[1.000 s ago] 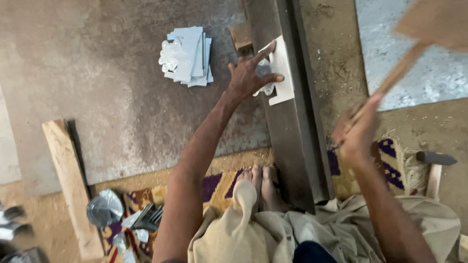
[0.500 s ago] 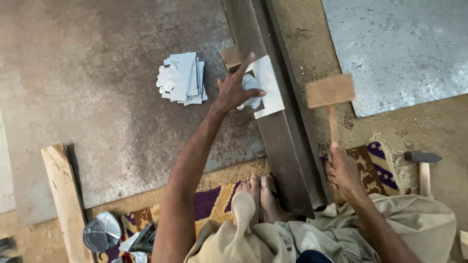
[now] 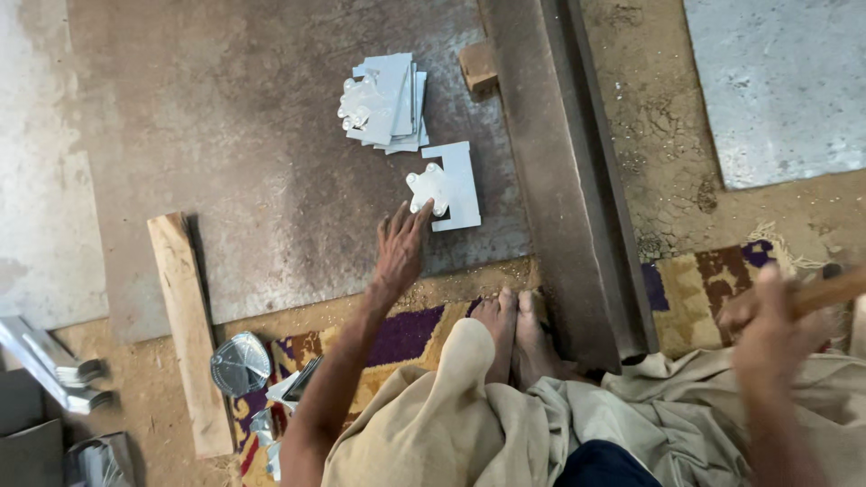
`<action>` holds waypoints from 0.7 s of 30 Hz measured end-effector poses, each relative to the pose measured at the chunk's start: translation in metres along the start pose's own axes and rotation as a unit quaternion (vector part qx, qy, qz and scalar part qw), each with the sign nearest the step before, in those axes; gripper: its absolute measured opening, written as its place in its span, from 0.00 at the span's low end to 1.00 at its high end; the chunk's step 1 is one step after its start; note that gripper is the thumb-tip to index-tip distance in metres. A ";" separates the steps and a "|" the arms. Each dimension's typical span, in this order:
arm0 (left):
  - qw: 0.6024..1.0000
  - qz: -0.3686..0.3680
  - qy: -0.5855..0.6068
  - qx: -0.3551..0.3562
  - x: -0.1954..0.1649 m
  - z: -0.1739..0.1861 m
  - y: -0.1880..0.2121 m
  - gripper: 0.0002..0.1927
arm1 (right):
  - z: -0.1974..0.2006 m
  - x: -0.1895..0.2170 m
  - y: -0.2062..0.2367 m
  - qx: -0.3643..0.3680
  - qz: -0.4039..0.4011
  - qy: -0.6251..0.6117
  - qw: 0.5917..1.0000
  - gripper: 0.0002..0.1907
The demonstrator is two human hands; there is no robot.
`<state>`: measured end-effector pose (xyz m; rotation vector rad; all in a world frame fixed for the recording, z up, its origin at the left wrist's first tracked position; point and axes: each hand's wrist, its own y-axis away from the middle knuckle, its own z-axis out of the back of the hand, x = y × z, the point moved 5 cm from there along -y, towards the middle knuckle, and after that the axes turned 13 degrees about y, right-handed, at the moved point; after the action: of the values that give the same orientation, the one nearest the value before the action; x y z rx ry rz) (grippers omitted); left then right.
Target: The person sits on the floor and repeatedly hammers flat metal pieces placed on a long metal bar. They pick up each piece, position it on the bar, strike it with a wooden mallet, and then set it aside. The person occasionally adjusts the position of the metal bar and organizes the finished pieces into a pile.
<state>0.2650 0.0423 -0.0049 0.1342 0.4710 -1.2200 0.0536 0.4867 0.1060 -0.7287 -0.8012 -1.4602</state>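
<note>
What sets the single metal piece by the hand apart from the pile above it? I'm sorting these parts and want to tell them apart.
The single metal piece lies flat and alone on the rusty sheet; the pile holds several pieces overlapped and fanned. The left hand reaches the single piece with its fingertips; the pile lies beyond it, untouched. Both are pale grey flat plates with lobed cut-outs on the left edge.

The cut plate (image 3: 448,186) is pale, matt sheet metal; beneath it lies a rusty, rough steel sheet (image 3: 225,180). The plank (image 3: 189,334) is bare wood, the mat (image 3: 695,293) woven cloth.
</note>
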 end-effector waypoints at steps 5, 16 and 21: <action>0.966 0.064 0.232 -0.095 -0.034 -0.020 0.027 0.28 | -0.010 0.010 -0.083 0.018 -0.089 -0.025 0.996 0.15; 0.896 0.121 0.419 -0.089 -0.124 -0.032 0.035 0.18 | -0.126 -0.045 -0.008 0.181 -0.170 -0.160 0.956 0.20; 0.860 0.163 0.477 -0.074 -0.127 -0.043 0.031 0.17 | -0.048 -0.055 -0.052 0.203 -0.259 -0.095 0.940 0.13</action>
<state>0.2484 0.1785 0.0049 0.6791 1.3456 -0.7031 0.0059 0.4777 0.0310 -0.3538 -1.4760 -1.6202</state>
